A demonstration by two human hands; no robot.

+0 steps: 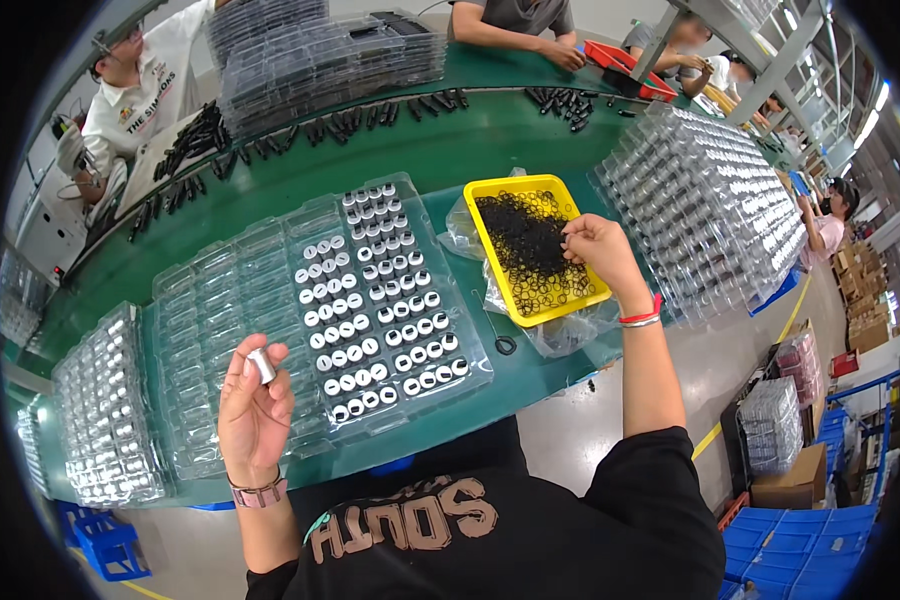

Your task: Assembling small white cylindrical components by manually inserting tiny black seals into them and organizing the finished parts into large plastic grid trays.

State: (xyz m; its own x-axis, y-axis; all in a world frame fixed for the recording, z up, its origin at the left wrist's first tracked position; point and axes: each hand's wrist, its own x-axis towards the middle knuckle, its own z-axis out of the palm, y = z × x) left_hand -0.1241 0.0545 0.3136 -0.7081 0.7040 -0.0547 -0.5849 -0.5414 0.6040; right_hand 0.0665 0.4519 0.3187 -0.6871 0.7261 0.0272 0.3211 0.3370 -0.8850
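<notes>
Small silver cylinder (tilted), fingertip-held

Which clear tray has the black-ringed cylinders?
The clear blister tray beside the yellow tray, centre of the bench; its right columns hold ringed cylinders, unlike the stacks around it.

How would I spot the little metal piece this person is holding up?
Start at the green table and the clear plastic tray of upright metal cylinders. Just below it, the left hand pinches one small silver cylinder, the only one lifted out of the tray.
</notes>
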